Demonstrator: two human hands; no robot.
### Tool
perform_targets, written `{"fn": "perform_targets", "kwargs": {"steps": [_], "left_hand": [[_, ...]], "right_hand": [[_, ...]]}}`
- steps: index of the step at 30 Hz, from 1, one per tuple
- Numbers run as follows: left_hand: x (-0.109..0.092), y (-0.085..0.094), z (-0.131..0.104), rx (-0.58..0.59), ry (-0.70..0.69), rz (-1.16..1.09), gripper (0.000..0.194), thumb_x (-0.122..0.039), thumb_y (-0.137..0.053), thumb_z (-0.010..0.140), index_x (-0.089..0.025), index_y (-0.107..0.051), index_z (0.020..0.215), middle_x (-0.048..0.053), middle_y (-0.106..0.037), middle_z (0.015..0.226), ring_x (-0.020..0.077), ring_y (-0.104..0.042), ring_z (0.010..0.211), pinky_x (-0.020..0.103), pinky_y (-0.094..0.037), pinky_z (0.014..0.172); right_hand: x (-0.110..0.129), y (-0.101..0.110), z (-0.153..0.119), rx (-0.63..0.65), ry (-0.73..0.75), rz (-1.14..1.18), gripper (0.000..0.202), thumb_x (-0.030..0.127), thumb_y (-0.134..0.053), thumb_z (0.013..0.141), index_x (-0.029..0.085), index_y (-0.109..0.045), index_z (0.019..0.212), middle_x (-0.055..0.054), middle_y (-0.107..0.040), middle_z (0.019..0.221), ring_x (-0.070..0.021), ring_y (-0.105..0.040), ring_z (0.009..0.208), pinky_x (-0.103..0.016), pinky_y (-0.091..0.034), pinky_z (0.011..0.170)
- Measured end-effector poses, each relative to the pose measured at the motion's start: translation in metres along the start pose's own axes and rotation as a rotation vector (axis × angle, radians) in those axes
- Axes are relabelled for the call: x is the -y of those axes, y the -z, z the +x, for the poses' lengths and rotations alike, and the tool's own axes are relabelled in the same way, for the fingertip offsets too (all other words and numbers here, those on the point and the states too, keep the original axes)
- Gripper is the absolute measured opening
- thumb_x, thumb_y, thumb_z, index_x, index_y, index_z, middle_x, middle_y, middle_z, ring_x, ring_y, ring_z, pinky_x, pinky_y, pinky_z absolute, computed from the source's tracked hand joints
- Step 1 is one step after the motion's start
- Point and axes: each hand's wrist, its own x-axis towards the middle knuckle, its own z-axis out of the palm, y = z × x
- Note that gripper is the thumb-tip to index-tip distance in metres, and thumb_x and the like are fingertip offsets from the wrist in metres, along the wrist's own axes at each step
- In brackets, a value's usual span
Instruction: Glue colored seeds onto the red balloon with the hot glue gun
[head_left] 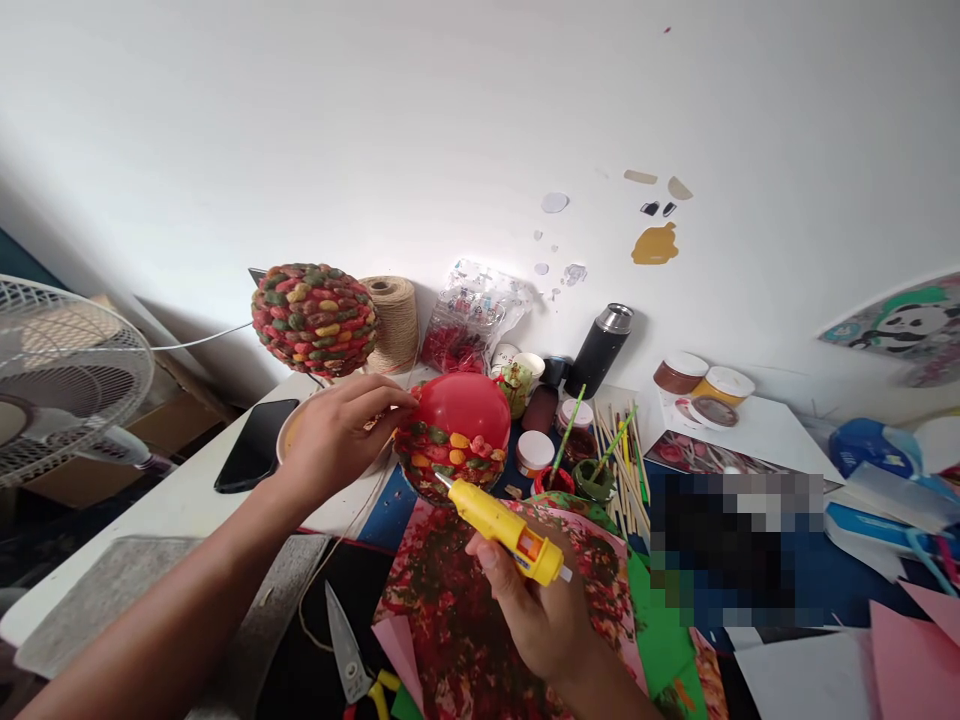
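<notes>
A yellow hot glue gun point(499, 525) is gripped in my right hand point(544, 600), its nozzle pointing up and left at the lower side of a red balloon point(465, 402). Small painted pieces point(450, 455) in red, orange and green cover the balloon's lower part; its upper part is bare and shiny. My left hand point(337, 425) reaches to the balloon's left edge with its fingers pinched together. What lies between those fingertips is hidden. Behind that hand is a round bowl point(287, 425), partly covered by it.
A ball covered in similar pieces point(315, 320) stands at the back left beside a twine spool point(394, 325). Paint jars point(535, 452), wooden sticks point(630, 480) and a black flask point(600, 350) are to the right. Scissors point(349, 645) lie in front; a phone point(255, 447) and fan point(67, 390) are left.
</notes>
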Motion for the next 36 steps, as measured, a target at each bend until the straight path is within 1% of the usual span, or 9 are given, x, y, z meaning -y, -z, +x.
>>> {"fn": "perform_targets", "kwargs": {"steps": [3,5,11,15,19,24,30,33,36], "left_hand": [[0.001,0.000,0.000,0.006,-0.008,0.021,0.020,-0.032,-0.065,0.104,-0.026,-0.083,0.096,0.006,-0.083,0.096,0.0226,-0.077,0.086,0.033,-0.058,0.078],[0.003,-0.001,0.000,0.002,-0.027,0.047,0.021,-0.032,-0.064,0.104,-0.026,-0.083,0.097,0.006,-0.083,0.097,0.0230,-0.077,0.086,0.034,-0.058,0.077],[0.006,-0.004,-0.001,-0.035,-0.056,0.088,0.018,-0.031,-0.065,0.105,-0.026,-0.083,0.102,0.007,-0.083,0.098,0.0235,-0.078,0.089,0.034,-0.058,0.078],[0.008,-0.005,-0.001,-0.026,-0.105,0.113,0.019,-0.029,-0.064,0.106,-0.025,-0.082,0.103,0.007,-0.083,0.099,0.0235,-0.077,0.086,0.034,-0.058,0.078],[0.008,-0.005,-0.002,-0.039,-0.115,0.113,0.018,-0.027,-0.064,0.106,-0.024,-0.081,0.103,0.007,-0.083,0.099,0.0236,-0.078,0.087,0.034,-0.058,0.079],[0.007,-0.006,-0.001,-0.052,-0.132,0.106,0.018,-0.024,-0.065,0.105,-0.024,-0.082,0.102,0.007,-0.083,0.097,0.0233,-0.077,0.085,0.033,-0.058,0.077],[0.008,-0.008,-0.005,-0.039,-0.179,0.161,0.015,-0.021,-0.063,0.107,-0.021,-0.079,0.105,0.007,-0.083,0.098,0.0226,-0.078,0.086,0.033,-0.057,0.074],[0.009,-0.009,-0.007,-0.038,-0.188,0.166,0.014,-0.021,-0.064,0.107,-0.021,-0.078,0.105,0.007,-0.083,0.099,0.0223,-0.078,0.086,0.032,-0.057,0.075],[0.007,-0.010,-0.007,-0.030,-0.192,0.152,0.014,-0.020,-0.064,0.107,-0.021,-0.078,0.105,0.006,-0.084,0.099,0.0214,-0.078,0.085,0.032,-0.057,0.076]], "right_hand": [[0.001,0.000,0.000,-0.007,0.035,-0.025,0.048,0.048,-0.052,0.116,0.023,-0.077,0.084,-0.005,-0.075,0.071,-0.0214,-0.072,0.064,-0.032,-0.056,0.065],[0.001,0.000,-0.001,0.003,0.038,-0.047,0.046,0.047,-0.055,0.115,0.023,-0.078,0.083,-0.006,-0.076,0.072,-0.0225,-0.073,0.067,-0.032,-0.058,0.067],[-0.002,-0.002,-0.003,0.029,0.062,-0.072,0.041,0.043,-0.060,0.113,0.023,-0.077,0.081,-0.005,-0.073,0.070,-0.0221,-0.071,0.064,-0.032,-0.058,0.065],[-0.002,-0.003,-0.002,0.054,0.076,-0.076,0.042,0.043,-0.058,0.114,0.024,-0.073,0.079,-0.004,-0.071,0.070,-0.0219,-0.070,0.064,-0.031,-0.056,0.064],[-0.001,-0.003,-0.002,0.086,0.073,-0.074,0.042,0.044,-0.056,0.115,0.024,-0.072,0.082,-0.004,-0.072,0.072,-0.0222,-0.071,0.066,-0.031,-0.056,0.066],[-0.002,-0.004,-0.003,0.097,0.092,-0.101,0.043,0.044,-0.058,0.114,0.024,-0.068,0.077,-0.002,-0.068,0.069,-0.0196,-0.066,0.061,-0.029,-0.050,0.061],[-0.004,-0.007,-0.004,0.128,0.118,-0.086,0.047,0.047,-0.052,0.116,0.023,-0.064,0.077,-0.002,-0.065,0.068,-0.0185,-0.062,0.059,-0.030,-0.043,0.057],[-0.002,-0.008,-0.003,0.118,0.154,-0.137,0.051,0.050,-0.050,0.117,0.024,-0.058,0.074,-0.001,-0.063,0.066,-0.0178,-0.059,0.057,-0.032,-0.038,0.056],[-0.001,-0.010,-0.002,0.125,0.203,-0.190,0.052,0.052,-0.045,0.118,0.024,-0.056,0.075,0.000,-0.063,0.066,-0.0176,-0.059,0.057,-0.033,-0.036,0.056]]}}
